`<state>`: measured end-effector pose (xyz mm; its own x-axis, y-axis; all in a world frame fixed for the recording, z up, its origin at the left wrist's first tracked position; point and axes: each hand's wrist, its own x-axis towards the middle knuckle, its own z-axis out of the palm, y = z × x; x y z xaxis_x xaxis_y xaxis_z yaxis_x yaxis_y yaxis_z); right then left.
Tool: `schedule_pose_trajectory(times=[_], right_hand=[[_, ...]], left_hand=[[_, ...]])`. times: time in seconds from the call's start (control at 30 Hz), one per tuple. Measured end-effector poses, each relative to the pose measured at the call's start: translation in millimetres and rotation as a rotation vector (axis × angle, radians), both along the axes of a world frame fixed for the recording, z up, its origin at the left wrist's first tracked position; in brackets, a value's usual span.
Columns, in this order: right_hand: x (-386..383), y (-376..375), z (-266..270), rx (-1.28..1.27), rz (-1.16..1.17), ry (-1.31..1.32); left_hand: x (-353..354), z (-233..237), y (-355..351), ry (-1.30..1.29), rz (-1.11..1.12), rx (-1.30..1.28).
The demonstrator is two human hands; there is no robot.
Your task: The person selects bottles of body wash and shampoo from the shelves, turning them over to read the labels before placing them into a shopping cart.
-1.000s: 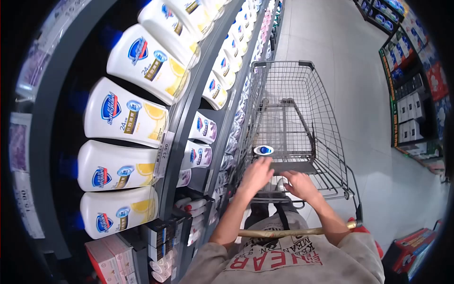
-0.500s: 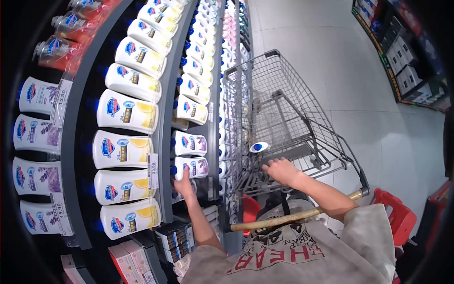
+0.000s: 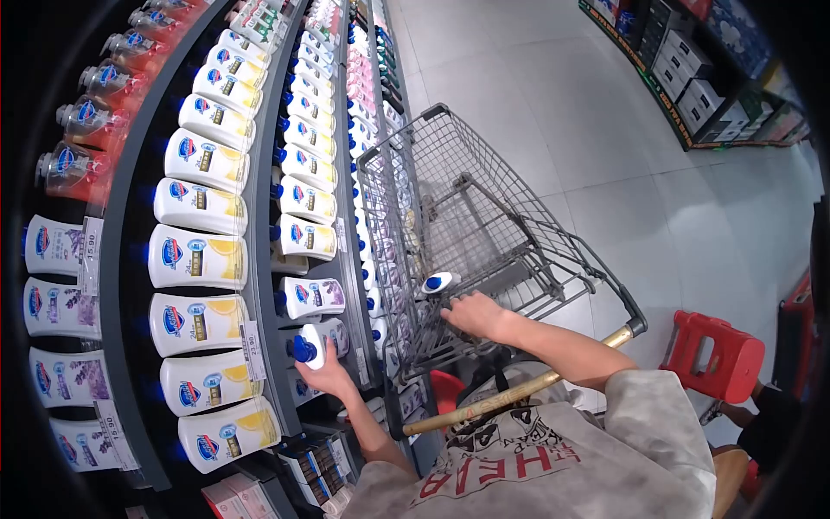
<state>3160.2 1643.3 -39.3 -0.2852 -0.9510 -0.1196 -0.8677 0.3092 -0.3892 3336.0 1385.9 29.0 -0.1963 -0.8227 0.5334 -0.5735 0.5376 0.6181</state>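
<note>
My left hand [image 3: 327, 374] is wrapped around a white body wash bottle [image 3: 316, 339] with a blue cap at the lower shelf's edge. The bottle's top is turned up toward me. Just beyond it lies another white bottle with a lavender label [image 3: 313, 297]. My right hand [image 3: 474, 315] has its fingers curled over the rear part of the shopping cart [image 3: 519, 203]; the fingertips are partly hidden. Close to those fingers, inside the cart, is a white bottle with a blue cap [image 3: 439, 283], seen from above.
Shelves to the left hold rows of lemon-label bottles [image 3: 197, 257], lavender-label bottles [image 3: 65, 376] and red pump bottles [image 3: 78, 169]. The cart's handle [image 3: 519, 389] crosses before my body. A red stool [image 3: 713, 355] and part of another person [image 3: 769, 432] are at right.
My left hand has drawn the bottle slightly off the shelf and turned its cap toward me. The view has shifted, and the right hand stays at the same part of the cart.
</note>
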Motion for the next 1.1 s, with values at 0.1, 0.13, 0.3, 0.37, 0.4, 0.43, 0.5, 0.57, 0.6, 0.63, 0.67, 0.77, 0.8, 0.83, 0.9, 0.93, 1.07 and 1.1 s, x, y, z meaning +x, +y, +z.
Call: schedule_pose_trajectory(times=[0.1, 0.13, 0.3, 0.37, 0.4, 0.43, 0.5, 0.57, 0.6, 0.63, 0.67, 0.77, 0.8, 0.83, 0.9, 0.93, 1.07, 1.1], right_hand=[[0, -2, 11, 0.008, 0.007, -0.014], [-1, -4, 14, -0.021, 0.008, -0.041], [-4, -6, 46, -0.423, -0.083, -0.383], [-10, -4, 77, -0.505, -0.139, -0.500], [-14, -3, 91, -0.594, -0.202, -0.622], [-18, -2, 97, -0.585, -0.195, -0.614], [-23, 1, 103, -0.652, -0.209, -0.690], [-21, 6, 102, -0.710, -0.227, -0.597], [-23, 12, 100, -0.704, -0.278, -0.605], [-23, 16, 100, -0.693, -0.324, -0.615], [-22, 21, 101, -0.742, -0.392, -0.613], [-27, 32, 90, -0.670, -0.462, -0.581], [-28, 30, 86, -0.654, -0.479, -0.531], [-30, 26, 80, -0.673, -0.468, -0.473], [-39, 17, 62, -0.631, -0.512, -0.440], [-45, 11, 49, -0.590, -0.615, -0.553], [-78, -18, -12, -0.638, -0.871, -1.071], [-89, -23, -43, -0.571, -0.869, -0.939]], left_hand=[[-2, 25, 25, -0.072, 0.002, -0.042], [-5, 31, 34, -0.072, 0.005, -0.036], [-35, 41, 75, 0.109, -0.351, -0.025], [-52, 42, 93, -0.030, -0.327, -0.004], [-58, 41, 100, -0.010, -0.443, 0.028], [-66, 40, 108, 0.010, -0.562, 0.057], [-81, 36, 126, -0.027, -0.709, 0.070], [-91, 22, 138, 0.016, -0.832, 0.075], [-96, 21, 143, 0.042, -0.877, 0.120], [-100, 19, 147, 0.070, -0.915, 0.168], [-102, 13, 149, 0.067, -0.953, 0.208], [-111, -3, 154, 0.064, -1.033, 0.255], [-110, -11, 155, 0.057, -1.018, 0.278], [-111, -14, 154, 0.035, -1.029, 0.332], [-109, -16, 160, -0.061, -0.870, 0.455], [-107, -20, 160, -0.110, -0.805, 0.544], [-94, -48, 160, -0.606, -0.997, 0.569], [-98, -67, 161, -0.740, -1.125, 0.727]])
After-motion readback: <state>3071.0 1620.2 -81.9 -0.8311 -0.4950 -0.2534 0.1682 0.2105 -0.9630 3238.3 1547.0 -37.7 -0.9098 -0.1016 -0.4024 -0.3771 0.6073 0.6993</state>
